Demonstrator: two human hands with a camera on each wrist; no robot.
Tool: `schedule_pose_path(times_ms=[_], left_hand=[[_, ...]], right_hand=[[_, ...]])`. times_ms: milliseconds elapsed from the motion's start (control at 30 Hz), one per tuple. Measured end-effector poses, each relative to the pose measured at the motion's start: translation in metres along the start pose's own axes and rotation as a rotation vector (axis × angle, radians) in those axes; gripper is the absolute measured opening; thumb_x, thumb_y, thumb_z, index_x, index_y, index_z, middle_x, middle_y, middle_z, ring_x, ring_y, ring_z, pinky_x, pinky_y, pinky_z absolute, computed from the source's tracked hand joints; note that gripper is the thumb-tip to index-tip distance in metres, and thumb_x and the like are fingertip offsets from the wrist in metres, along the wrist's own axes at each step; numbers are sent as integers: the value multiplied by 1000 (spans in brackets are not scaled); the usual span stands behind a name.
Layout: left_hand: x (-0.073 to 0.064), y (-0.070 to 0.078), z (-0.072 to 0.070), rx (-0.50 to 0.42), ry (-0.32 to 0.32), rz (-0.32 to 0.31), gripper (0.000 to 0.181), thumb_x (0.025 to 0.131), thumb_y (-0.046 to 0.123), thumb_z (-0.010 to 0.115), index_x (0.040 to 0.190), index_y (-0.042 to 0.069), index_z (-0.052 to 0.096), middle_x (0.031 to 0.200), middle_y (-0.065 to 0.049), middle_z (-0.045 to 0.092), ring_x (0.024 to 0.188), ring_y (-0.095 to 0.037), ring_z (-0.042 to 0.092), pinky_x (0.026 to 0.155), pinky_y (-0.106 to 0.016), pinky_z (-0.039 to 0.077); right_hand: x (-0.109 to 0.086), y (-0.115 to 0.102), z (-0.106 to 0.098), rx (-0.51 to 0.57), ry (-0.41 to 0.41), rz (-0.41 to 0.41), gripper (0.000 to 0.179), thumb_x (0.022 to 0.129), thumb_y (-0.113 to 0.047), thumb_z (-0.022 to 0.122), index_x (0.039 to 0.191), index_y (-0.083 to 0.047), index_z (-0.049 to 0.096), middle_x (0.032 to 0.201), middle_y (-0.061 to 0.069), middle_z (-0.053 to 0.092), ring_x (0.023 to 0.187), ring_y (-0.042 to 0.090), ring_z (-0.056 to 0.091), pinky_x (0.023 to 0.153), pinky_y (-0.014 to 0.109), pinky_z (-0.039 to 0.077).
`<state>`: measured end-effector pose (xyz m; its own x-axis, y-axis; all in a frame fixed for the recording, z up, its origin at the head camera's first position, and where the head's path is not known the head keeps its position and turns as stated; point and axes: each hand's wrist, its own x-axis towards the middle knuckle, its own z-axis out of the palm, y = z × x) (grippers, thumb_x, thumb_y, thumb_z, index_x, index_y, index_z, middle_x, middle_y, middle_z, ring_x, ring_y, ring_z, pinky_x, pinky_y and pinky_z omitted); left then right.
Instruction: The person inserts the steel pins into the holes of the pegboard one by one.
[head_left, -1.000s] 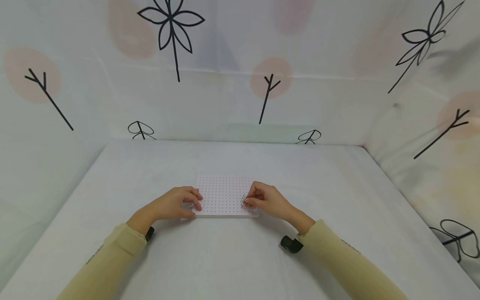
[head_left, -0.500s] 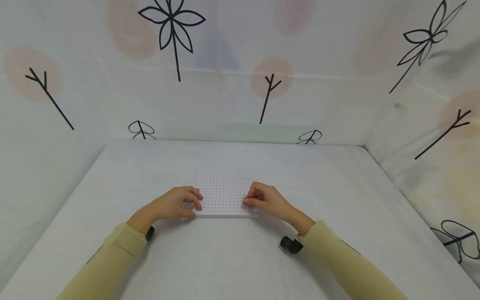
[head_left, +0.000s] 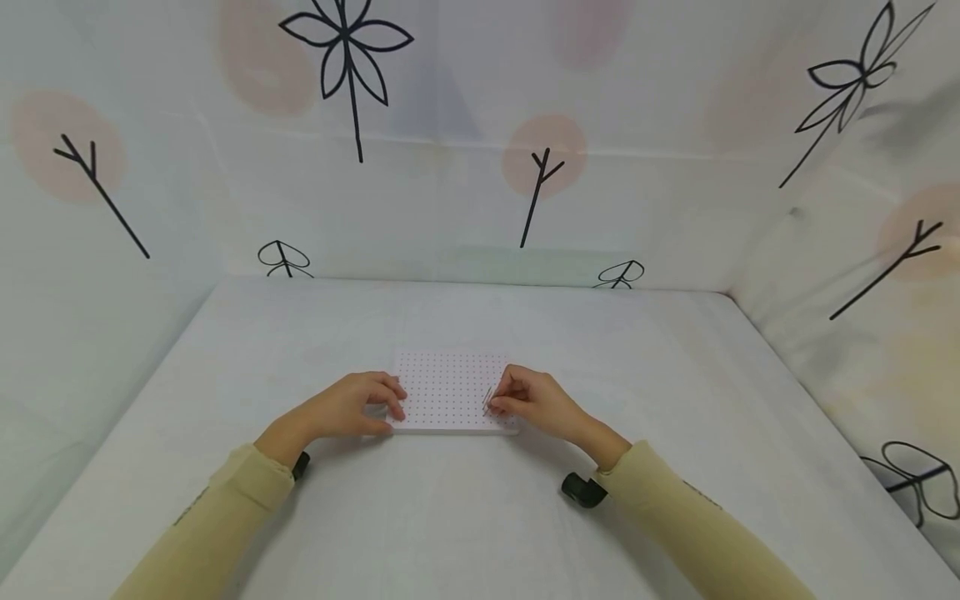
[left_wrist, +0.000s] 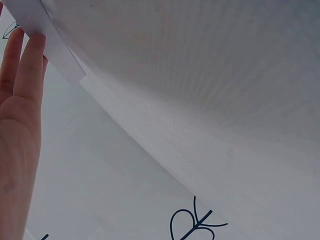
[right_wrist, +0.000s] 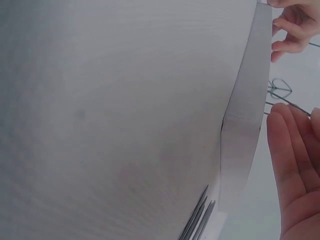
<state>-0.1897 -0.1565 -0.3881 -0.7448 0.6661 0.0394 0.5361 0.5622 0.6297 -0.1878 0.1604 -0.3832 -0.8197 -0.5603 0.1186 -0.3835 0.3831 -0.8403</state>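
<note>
the thumb and fingers of the right hand (head_left: 534, 400) pinch one thin stick (right_wrist: 289, 102), over the right part of the white board (head_left: 442, 387); the other fingers are pressed together. two more sticks show just beside these fingertips, but i cannot tell if they stand in the holes of the board. the fingers of the left hand (head_left: 351, 408) are slightly spread and softly bent; they rest on the left edge of the board, with the thumb touching near its front left corner. the board itself lies flat, covered by regular rows of small dots. just beside its right side, a bundle of pointed sticks (right_wrist: 194, 219) lies, which the right hand hides in the head view. around the board spreads the white table (head_left: 450, 517). nearer to the person than the board are two pale yellow sleeves (head_left: 217, 517), and well behind it hangs a cloth (head_left: 450, 200) with drawn flowers.
</note>
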Motion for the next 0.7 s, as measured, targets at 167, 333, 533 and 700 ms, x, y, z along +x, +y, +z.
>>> schedule_pose_path(times_ms=[167,333,533,700], left_hand=[[0,1,0,-3,-1,-9,15,75,7,76,84,18,71,110,1,59,117,-26,48,100,-46,37],[0,1,0,-3,-1,-13,15,75,7,76,84,18,70,110,1,59,117,-26,48,100,-46,37],[0,1,0,-11,-2,-17,15,75,7,76,84,18,70,111,0,59,118,-27,47,101,-46,36],[0,0,0,-8,-2,-12,16,75,7,76,84,19,70,111,1,59,118,-27,47,100,-46,37]], right_hand=[[0,1,1,11,-12,3,10,84,-2,66,86,-5,56,89,6,66,77,19,63,68,28,54],[2,3,3,-12,-20,17,10,84,-3,66,84,-6,57,87,3,66,74,16,62,66,27,54],[3,1,5,-58,-27,19,10,82,-2,69,83,-7,61,84,0,65,73,12,59,66,24,52],[1,0,2,-100,-18,15,10,81,-4,71,84,-9,63,82,-3,65,74,11,60,68,25,52]])
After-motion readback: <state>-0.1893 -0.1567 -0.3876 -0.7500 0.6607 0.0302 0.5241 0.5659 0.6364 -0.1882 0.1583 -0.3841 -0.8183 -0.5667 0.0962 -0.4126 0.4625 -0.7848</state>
